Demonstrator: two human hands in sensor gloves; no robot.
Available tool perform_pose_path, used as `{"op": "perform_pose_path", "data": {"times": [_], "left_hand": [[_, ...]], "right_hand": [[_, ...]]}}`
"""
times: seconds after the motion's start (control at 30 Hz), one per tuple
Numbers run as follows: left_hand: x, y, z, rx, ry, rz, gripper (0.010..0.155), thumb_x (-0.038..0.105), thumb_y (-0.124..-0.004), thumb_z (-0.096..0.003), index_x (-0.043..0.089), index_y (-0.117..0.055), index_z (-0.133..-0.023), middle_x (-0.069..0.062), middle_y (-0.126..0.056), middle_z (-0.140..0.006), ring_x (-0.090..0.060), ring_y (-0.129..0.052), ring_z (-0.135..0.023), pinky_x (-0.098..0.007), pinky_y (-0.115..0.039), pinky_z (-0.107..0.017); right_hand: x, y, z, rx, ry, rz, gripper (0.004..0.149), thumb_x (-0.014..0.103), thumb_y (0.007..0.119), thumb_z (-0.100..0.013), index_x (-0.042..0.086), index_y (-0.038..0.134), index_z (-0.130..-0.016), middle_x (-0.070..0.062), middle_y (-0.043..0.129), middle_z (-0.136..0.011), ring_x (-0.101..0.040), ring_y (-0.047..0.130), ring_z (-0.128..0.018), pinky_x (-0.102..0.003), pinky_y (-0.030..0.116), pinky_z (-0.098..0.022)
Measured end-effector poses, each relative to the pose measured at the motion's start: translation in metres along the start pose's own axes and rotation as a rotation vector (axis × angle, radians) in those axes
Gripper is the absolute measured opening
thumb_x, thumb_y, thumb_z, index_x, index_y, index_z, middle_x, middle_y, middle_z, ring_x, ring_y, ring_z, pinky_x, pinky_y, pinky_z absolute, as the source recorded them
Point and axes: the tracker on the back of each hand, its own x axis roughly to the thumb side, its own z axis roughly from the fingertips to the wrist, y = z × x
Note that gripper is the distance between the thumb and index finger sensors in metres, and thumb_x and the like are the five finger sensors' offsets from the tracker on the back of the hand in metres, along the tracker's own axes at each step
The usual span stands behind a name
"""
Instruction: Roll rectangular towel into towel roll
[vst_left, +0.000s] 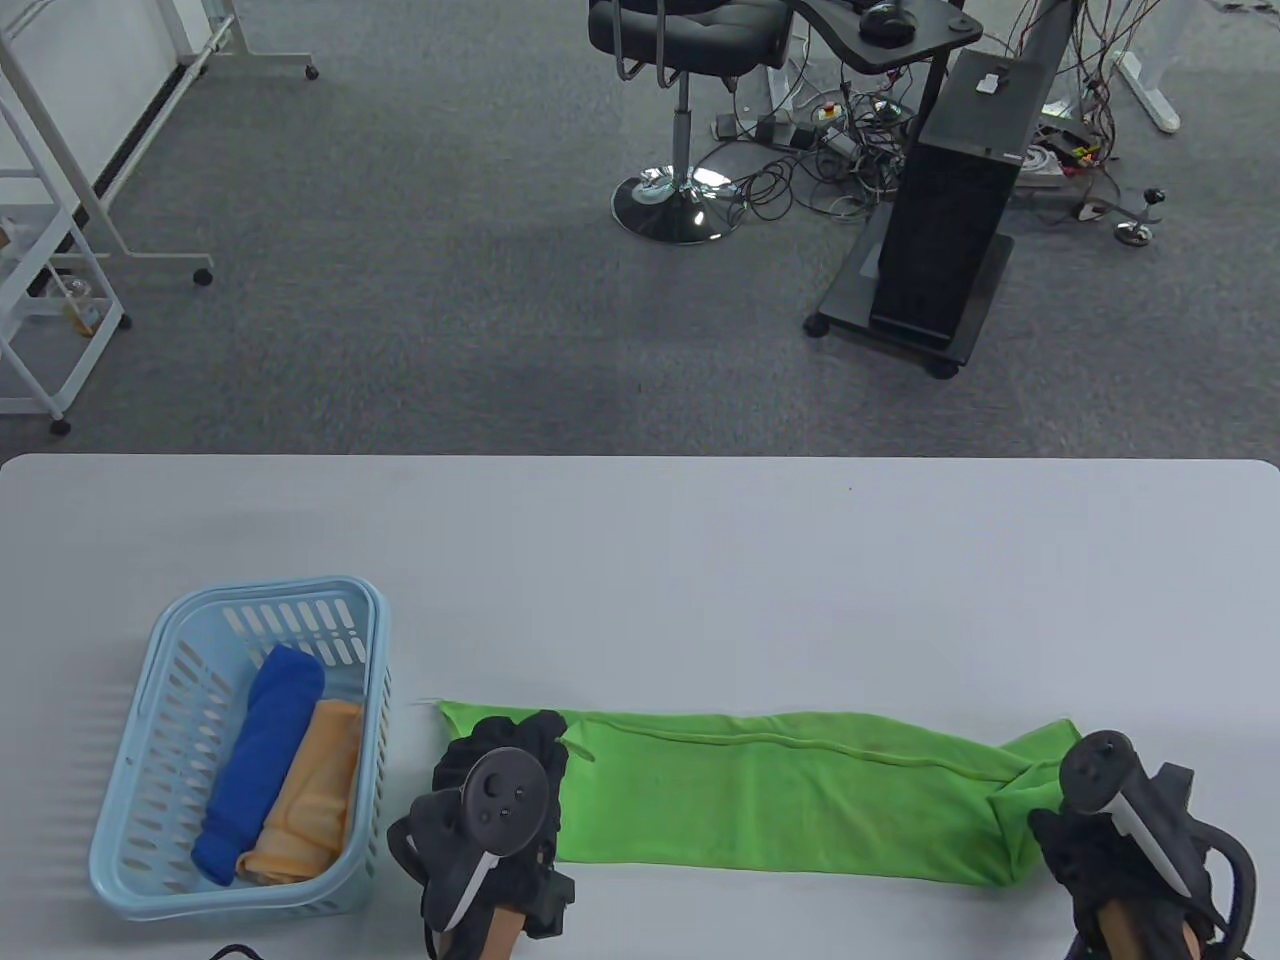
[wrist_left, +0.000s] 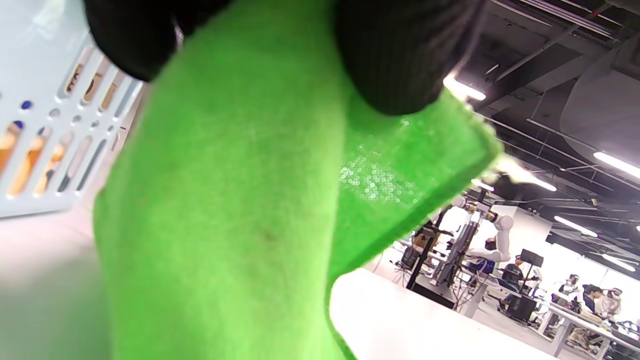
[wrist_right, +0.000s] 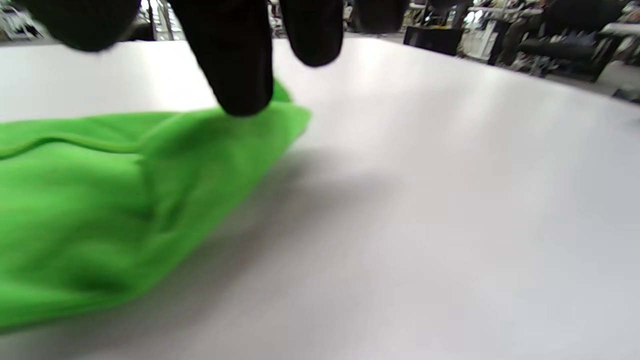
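Observation:
A green towel (vst_left: 780, 800) lies folded into a long strip along the table's near edge. My left hand (vst_left: 515, 745) is at its left end. In the left wrist view my fingers (wrist_left: 395, 55) grip the towel (wrist_left: 225, 200) and hold that end lifted off the table. My right hand (vst_left: 1065, 830) is at the right end, where the towel's corner is bunched up. In the right wrist view my fingers (wrist_right: 240, 75) hang spread over the towel (wrist_right: 100, 200). One fingertip is at its far corner, and nothing is pinched there.
A light blue basket (vst_left: 170, 690) stands left of the towel, close to my left hand. It holds a blue towel roll (vst_left: 262, 760) and an orange towel roll (vst_left: 310, 790). The white table (vst_left: 700, 580) stretches beyond the towel to its far edge.

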Motion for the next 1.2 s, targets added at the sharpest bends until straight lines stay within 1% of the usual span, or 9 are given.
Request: {"op": "perform_pose_path", "data": {"times": [0.13, 0.2, 0.3, 0.37, 0.5, 0.6, 0.73, 1.0, 1.2], "left_hand": [[0.000, -0.002, 0.001, -0.017, -0.001, 0.002, 0.042, 0.038, -0.083, -0.0391, 0.031, -0.092, -0.080, -0.001, -0.092, -0.062, -0.029, -0.093, -0.063, -0.061, -0.069, -0.060], [0.000, -0.002, 0.002, -0.016, -0.002, 0.002, 0.042, 0.038, -0.083, -0.0390, 0.031, -0.092, -0.080, -0.001, -0.092, -0.062, -0.029, -0.093, -0.063, -0.061, -0.069, -0.060], [-0.001, -0.002, 0.002, -0.014, 0.000, 0.012, 0.042, 0.038, -0.083, -0.0391, 0.031, -0.092, -0.080, -0.001, -0.092, -0.062, -0.029, -0.093, -0.062, -0.061, -0.069, -0.060], [-0.001, -0.002, 0.002, -0.015, 0.001, 0.014, 0.043, 0.038, -0.083, -0.0391, 0.030, -0.092, -0.080, -0.001, -0.092, -0.062, -0.029, -0.093, -0.062, -0.061, -0.069, -0.060], [-0.001, -0.005, 0.000, -0.029, 0.007, 0.015, 0.042, 0.037, -0.083, -0.0392, 0.030, -0.092, -0.080, -0.001, -0.092, -0.063, -0.029, -0.093, -0.063, -0.061, -0.069, -0.060], [-0.003, -0.006, 0.000, -0.037, 0.016, 0.006, 0.042, 0.036, -0.083, -0.0395, 0.030, -0.092, -0.080, -0.002, -0.092, -0.063, -0.029, -0.093, -0.063, -0.061, -0.069, -0.061], [-0.005, -0.005, -0.001, -0.035, 0.027, 0.014, 0.042, 0.036, -0.083, -0.0395, 0.030, -0.092, -0.080, -0.002, -0.092, -0.063, -0.030, -0.093, -0.063, -0.061, -0.069, -0.061], [-0.007, -0.002, 0.000, -0.027, 0.038, 0.023, 0.041, 0.035, -0.082, -0.0398, 0.030, -0.091, -0.080, -0.002, -0.091, -0.063, -0.030, -0.092, -0.064, -0.061, -0.068, -0.061], [-0.009, -0.003, 0.000, -0.035, 0.048, 0.013, 0.041, 0.035, -0.082, -0.0399, 0.029, -0.091, -0.080, -0.002, -0.091, -0.063, -0.030, -0.092, -0.064, -0.061, -0.068, -0.061]], "right_hand": [[0.024, 0.015, -0.004, -0.043, 0.056, 0.089, 0.083, 0.055, 0.074, -0.028, 0.030, 0.046, -0.102, -0.014, 0.036, -0.107, -0.044, 0.047, -0.099, -0.064, 0.045, -0.069], [0.026, 0.019, -0.006, -0.059, 0.220, 0.190, 0.099, 0.066, 0.071, -0.024, 0.014, 0.043, -0.103, -0.018, 0.051, -0.103, -0.037, 0.072, -0.089, -0.058, 0.063, -0.064], [0.027, 0.033, -0.013, -0.049, 0.296, 0.172, 0.101, 0.068, 0.072, -0.022, 0.010, 0.047, -0.101, -0.017, 0.059, -0.097, -0.033, 0.081, -0.080, -0.056, 0.067, -0.060], [0.029, 0.040, -0.017, 0.000, 0.295, 0.152, 0.091, 0.060, 0.075, -0.026, 0.011, 0.053, -0.098, -0.013, 0.067, -0.091, -0.027, 0.087, -0.072, -0.052, 0.072, -0.057], [0.044, 0.033, -0.014, -0.201, 0.226, 0.024, 0.056, 0.034, 0.080, -0.030, 0.015, 0.079, -0.082, -0.007, 0.089, -0.069, -0.017, 0.101, -0.045, -0.044, 0.085, -0.040], [0.045, 0.022, -0.008, -0.238, 0.129, -0.271, 0.054, 0.037, 0.076, -0.030, 0.023, 0.081, -0.082, -0.003, 0.090, -0.073, -0.016, 0.102, -0.051, -0.043, 0.085, -0.045], [0.028, 0.012, -0.009, -0.121, 0.062, -0.574, 0.054, 0.038, 0.075, -0.031, 0.021, 0.085, -0.081, -0.007, 0.091, -0.074, -0.022, 0.103, -0.052, -0.047, 0.084, -0.044], [-0.043, 0.008, -0.022, -0.145, 0.377, -0.162, 0.060, 0.040, 0.076, -0.031, 0.019, 0.079, -0.087, -0.010, 0.082, -0.084, -0.027, 0.096, -0.066, -0.051, 0.077, -0.053], [-0.053, -0.006, -0.027, -0.268, 0.446, -0.227, 0.067, 0.040, 0.077, -0.030, 0.016, 0.069, -0.093, -0.014, 0.067, -0.093, -0.031, 0.085, -0.077, -0.055, 0.068, -0.060]]}}
